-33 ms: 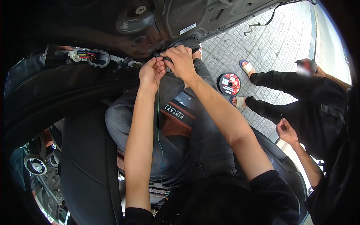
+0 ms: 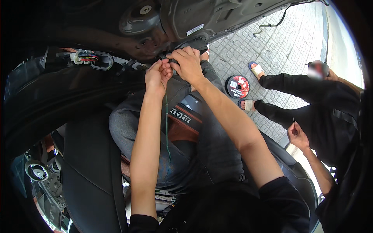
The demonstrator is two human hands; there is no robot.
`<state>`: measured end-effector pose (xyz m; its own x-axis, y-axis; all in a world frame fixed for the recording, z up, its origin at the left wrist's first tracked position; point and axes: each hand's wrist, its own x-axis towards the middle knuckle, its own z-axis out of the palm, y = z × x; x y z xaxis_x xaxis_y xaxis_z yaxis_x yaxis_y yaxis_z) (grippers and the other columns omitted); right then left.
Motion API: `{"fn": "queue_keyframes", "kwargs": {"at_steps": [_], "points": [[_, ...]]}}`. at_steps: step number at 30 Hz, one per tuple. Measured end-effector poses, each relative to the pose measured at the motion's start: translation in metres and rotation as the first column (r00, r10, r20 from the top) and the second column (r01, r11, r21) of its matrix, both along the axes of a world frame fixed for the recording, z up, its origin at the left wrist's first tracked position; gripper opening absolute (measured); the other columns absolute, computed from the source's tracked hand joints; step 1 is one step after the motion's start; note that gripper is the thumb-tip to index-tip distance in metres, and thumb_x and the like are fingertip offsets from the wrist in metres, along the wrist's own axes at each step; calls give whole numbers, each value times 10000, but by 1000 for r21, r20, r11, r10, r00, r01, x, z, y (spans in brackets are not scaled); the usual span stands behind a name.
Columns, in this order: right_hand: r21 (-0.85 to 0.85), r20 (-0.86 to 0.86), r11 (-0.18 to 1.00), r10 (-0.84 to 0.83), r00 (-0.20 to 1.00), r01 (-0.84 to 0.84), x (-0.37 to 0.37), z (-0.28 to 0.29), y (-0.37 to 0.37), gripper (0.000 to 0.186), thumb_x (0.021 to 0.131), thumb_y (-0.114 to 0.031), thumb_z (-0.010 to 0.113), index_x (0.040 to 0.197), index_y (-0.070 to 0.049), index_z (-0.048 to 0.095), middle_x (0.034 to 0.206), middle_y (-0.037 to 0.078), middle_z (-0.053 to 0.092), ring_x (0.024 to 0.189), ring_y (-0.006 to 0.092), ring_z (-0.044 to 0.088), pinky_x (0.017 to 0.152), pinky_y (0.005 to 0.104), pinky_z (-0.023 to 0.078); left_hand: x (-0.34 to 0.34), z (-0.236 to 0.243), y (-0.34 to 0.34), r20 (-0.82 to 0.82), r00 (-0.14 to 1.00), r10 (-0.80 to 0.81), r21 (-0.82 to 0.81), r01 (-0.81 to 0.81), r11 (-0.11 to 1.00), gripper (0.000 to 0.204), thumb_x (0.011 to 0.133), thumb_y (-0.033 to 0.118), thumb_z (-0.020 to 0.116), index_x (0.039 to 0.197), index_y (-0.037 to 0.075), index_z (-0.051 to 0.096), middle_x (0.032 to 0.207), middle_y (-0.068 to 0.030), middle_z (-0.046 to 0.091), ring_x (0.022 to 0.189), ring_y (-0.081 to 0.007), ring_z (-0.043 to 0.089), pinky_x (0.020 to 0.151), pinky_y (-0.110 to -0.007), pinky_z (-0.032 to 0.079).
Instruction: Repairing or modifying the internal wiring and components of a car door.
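A thin green wire [image 2: 167,132] hangs from my left hand [image 2: 156,79], whose fingers are curled with the tips pinched together at its upper end. My right hand [image 2: 188,65] reaches in from the right, its fingers closed on a small black part at the car body edge; that part is mostly hidden and its kind is unclear. The fingertips of both hands nearly meet there, below the dark car panel [image 2: 147,44]. Down from my hands the wire runs over my lap toward the seat area.
Left of my hands, a white connector with coloured wires [image 2: 83,58] sits by an oval opening. A black seat [image 2: 91,155] stands at left. A spool [image 2: 237,86] lies on the paving. At right another person's hand [image 2: 298,136] holds a small thin object.
The green wire below my left hand has swung slightly to the right. Both hands stay in nearly the same place.
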<state>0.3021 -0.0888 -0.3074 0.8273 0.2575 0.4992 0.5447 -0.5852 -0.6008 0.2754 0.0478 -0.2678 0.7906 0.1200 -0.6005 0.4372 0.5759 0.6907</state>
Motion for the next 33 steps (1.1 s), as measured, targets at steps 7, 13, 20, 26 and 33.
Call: {"fn": "queue_keyframes", "kwargs": {"at_steps": [7, 13, 20, 26, 33], "points": [[-33, 2, 999, -3, 1000, 3, 1, 0, 0, 280, 718, -231, 733, 985, -179, 665, 939, -45, 613, 925, 193, 508, 862, 377, 325, -8, 10, -15, 269, 921, 281, -148, -249, 957, 260, 1016, 175, 411, 1030, -25, 577, 751, -16, 523, 655, -118, 461, 608, -271, 386], [-42, 6, 999, 2, 1000, -1, 1, 3, 2, 283, 752, -302, 713, 1002, -179, 667, 948, -39, 612, 926, 203, 509, 867, 375, 324, -36, 54, -4, 428, 829, 359, -202, -299, 933, 245, 999, 201, 456, 1033, -1, 591, 808, -22, 541, 716, -128, 453, 679, -276, 380], [-30, -15, 999, 23, 1000, -23, 0, -1, 0, 299, 778, -355, 682, 1017, -176, 670, 958, -31, 616, 937, 216, 510, 898, 377, 318, -100, 200, 30, 849, 522, 86, 171, -423, 890, 295, 1031, 234, 348, 1014, 32, 562, 768, 3, 437, 747, -125, 377, 706, -299, 309], [-28, 25, 1000, -3, 1000, 4, -1, 0, 1, 302, 777, -358, 684, 1015, -173, 671, 953, -32, 618, 935, 212, 513, 897, 373, 317, -147, 194, 39, 611, 721, -327, 666, -245, 705, 341, 911, 327, 442, 881, 36, 617, 838, -119, 580, 775, -238, 499, 738, -337, 391], [-2, 4, 1000, 29, 1000, -29, 0, 2, -1, 274, 771, -322, 693, 993, -166, 658, 948, -40, 627, 930, 202, 506, 884, 375, 316, -170, 173, 32, 247, 912, -329, 763, 26, 646, 567, 856, 266, 512, 1328, -45, 456, 1384, -212, 433, 1280, -313, 429, 1016, -435, 370]]}}
